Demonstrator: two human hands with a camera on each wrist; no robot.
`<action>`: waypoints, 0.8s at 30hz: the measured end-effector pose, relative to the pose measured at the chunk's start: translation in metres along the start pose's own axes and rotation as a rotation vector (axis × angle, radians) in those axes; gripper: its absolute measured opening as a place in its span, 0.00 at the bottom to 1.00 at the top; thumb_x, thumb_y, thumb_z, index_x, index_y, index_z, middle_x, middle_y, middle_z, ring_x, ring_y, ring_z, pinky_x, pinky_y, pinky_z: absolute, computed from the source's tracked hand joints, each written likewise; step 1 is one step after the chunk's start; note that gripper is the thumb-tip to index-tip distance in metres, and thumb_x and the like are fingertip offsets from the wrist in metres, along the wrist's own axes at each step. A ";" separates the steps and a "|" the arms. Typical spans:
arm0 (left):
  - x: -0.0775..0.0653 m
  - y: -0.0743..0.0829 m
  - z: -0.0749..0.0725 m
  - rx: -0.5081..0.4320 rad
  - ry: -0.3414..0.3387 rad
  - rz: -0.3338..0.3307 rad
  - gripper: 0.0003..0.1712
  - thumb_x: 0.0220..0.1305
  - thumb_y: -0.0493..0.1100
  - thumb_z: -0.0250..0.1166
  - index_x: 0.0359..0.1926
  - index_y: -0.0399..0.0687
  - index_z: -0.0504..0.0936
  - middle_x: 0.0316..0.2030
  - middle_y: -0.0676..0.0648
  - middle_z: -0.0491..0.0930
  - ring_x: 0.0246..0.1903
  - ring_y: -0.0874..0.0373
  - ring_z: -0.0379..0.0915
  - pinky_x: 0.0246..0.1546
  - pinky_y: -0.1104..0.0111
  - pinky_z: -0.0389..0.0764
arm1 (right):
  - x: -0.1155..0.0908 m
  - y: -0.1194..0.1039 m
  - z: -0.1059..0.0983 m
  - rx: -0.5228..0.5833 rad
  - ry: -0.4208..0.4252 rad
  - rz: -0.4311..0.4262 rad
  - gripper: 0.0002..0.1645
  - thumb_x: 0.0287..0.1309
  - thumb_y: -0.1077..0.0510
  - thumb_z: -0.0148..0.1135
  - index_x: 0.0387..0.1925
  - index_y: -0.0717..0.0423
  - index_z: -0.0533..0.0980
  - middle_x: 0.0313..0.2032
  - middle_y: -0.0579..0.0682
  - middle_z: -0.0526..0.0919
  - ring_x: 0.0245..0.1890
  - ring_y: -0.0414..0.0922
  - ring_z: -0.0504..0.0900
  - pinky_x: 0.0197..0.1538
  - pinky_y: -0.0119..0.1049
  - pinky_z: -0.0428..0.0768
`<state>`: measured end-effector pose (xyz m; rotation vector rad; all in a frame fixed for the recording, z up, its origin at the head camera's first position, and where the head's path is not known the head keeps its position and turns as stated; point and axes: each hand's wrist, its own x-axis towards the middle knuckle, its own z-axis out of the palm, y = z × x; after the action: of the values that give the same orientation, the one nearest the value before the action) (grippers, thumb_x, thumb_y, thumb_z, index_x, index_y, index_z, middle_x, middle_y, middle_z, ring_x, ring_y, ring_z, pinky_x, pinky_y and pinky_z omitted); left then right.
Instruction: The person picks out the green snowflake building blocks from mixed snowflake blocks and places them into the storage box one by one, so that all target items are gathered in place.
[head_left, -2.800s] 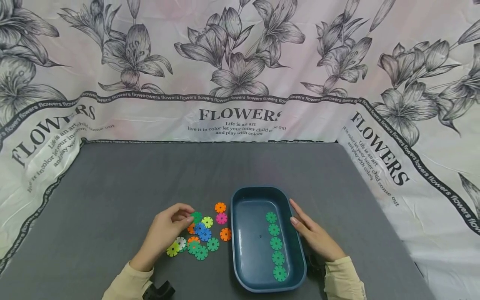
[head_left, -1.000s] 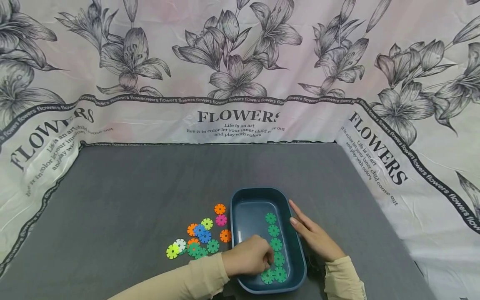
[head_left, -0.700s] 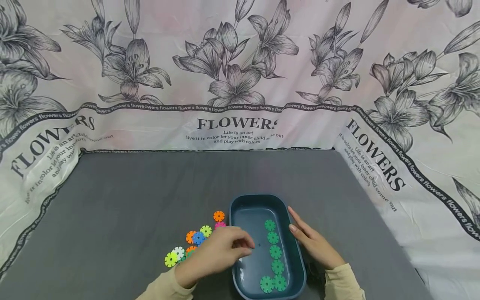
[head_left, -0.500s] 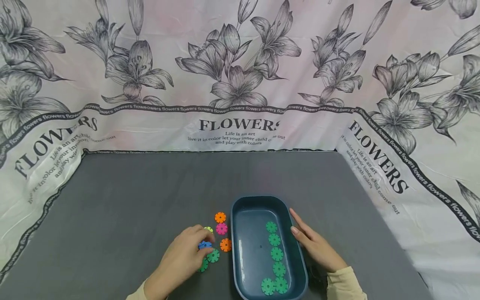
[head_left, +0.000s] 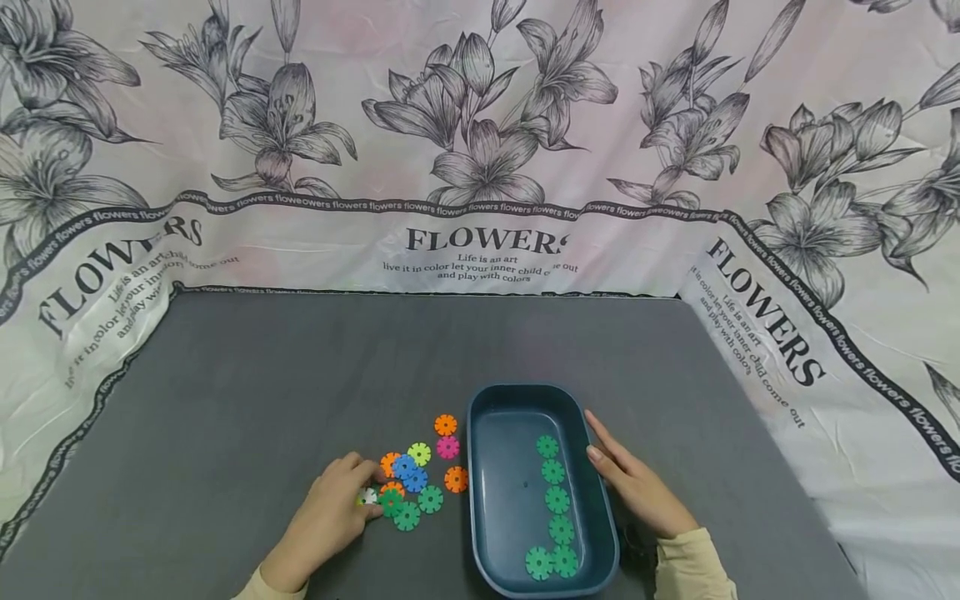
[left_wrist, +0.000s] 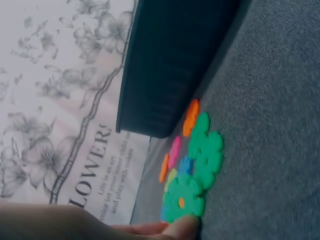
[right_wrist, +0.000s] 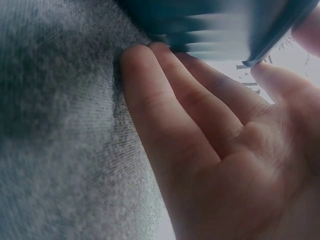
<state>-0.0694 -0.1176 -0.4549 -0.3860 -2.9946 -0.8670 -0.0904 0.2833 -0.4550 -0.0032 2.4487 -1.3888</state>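
Observation:
My left hand (head_left: 330, 512) is at the left end of a small pile of notched plastic snowflake discs. Its thumb and fingers pinch the edge of a green snowflake disc (left_wrist: 184, 199), which overlaps an orange one. A white disc (head_left: 368, 497) shows partly between the fingers. My right hand (head_left: 641, 487) rests with straight fingers against the outer right side of a blue plastic tray (head_left: 474, 500); in the right wrist view the fingertips (right_wrist: 140, 57) touch its wall. Inside the tray, green discs (head_left: 557, 500) form a column, with another green disc (head_left: 538, 563) beside the lowest.
Between the left hand and the tray lie blue discs (head_left: 415, 479), a yellow disc (head_left: 419, 454), a pink disc (head_left: 447, 447), orange discs (head_left: 456, 479) and other green discs (head_left: 407, 516). Everything stands on a grey cloth-covered table (head_left: 300, 375); a flower-printed curtain (head_left: 480, 250) borders it.
My left hand has taken a green disc from the pile, left it beside the column's lowest disc, and returned to pinch another green disc. The right hand has stayed at the tray.

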 end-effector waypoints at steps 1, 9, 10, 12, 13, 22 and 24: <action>0.000 -0.001 0.000 -0.014 -0.003 0.004 0.21 0.35 0.37 0.80 0.31 0.55 0.79 0.27 0.57 0.70 0.28 0.62 0.62 0.27 0.69 0.64 | 0.000 0.000 0.000 -0.001 0.000 -0.001 0.35 0.69 0.38 0.46 0.73 0.25 0.48 0.74 0.47 0.49 0.68 0.57 0.63 0.60 0.56 0.70; 0.005 -0.015 -0.001 -0.165 -0.049 -0.017 0.17 0.42 0.35 0.77 0.30 0.57 0.79 0.26 0.57 0.67 0.26 0.65 0.60 0.27 0.72 0.67 | 0.000 -0.001 0.001 0.004 -0.001 -0.020 0.35 0.70 0.39 0.46 0.73 0.28 0.48 0.74 0.47 0.48 0.69 0.57 0.61 0.61 0.56 0.69; 0.005 -0.016 -0.002 -0.186 -0.054 -0.028 0.17 0.43 0.35 0.77 0.31 0.57 0.79 0.26 0.57 0.67 0.26 0.65 0.60 0.27 0.73 0.67 | 0.000 -0.001 0.001 0.004 0.000 -0.025 0.35 0.70 0.39 0.46 0.73 0.28 0.48 0.74 0.47 0.48 0.69 0.57 0.60 0.62 0.57 0.68; 0.006 -0.018 -0.004 -0.227 -0.055 -0.054 0.16 0.45 0.34 0.76 0.31 0.56 0.80 0.26 0.56 0.68 0.25 0.65 0.60 0.26 0.72 0.67 | 0.000 -0.001 0.000 0.001 -0.001 -0.035 0.35 0.70 0.39 0.46 0.73 0.28 0.48 0.74 0.46 0.48 0.69 0.56 0.60 0.62 0.57 0.67; 0.006 -0.019 -0.005 -0.236 -0.052 -0.063 0.15 0.46 0.33 0.75 0.31 0.56 0.80 0.26 0.56 0.69 0.25 0.66 0.61 0.26 0.72 0.67 | 0.000 -0.001 0.000 -0.003 0.001 -0.038 0.35 0.70 0.39 0.46 0.73 0.28 0.48 0.74 0.46 0.48 0.69 0.56 0.59 0.62 0.57 0.67; 0.010 -0.030 -0.013 -0.276 -0.002 -0.163 0.11 0.53 0.32 0.71 0.35 0.51 0.82 0.29 0.55 0.75 0.29 0.63 0.70 0.32 0.71 0.74 | -0.001 -0.001 0.000 -0.009 -0.018 -0.025 0.33 0.70 0.38 0.45 0.72 0.22 0.47 0.74 0.45 0.47 0.69 0.56 0.60 0.63 0.57 0.66; 0.009 -0.033 -0.015 -0.250 -0.020 -0.152 0.11 0.53 0.36 0.72 0.37 0.51 0.82 0.30 0.54 0.75 0.30 0.63 0.69 0.32 0.70 0.73 | 0.000 -0.001 0.000 -0.013 -0.015 -0.029 0.33 0.70 0.38 0.45 0.72 0.22 0.47 0.74 0.45 0.47 0.69 0.56 0.61 0.63 0.57 0.66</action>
<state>-0.0870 -0.1504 -0.4587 -0.1678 -2.9705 -1.2638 -0.0901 0.2826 -0.4540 -0.0517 2.4545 -1.3800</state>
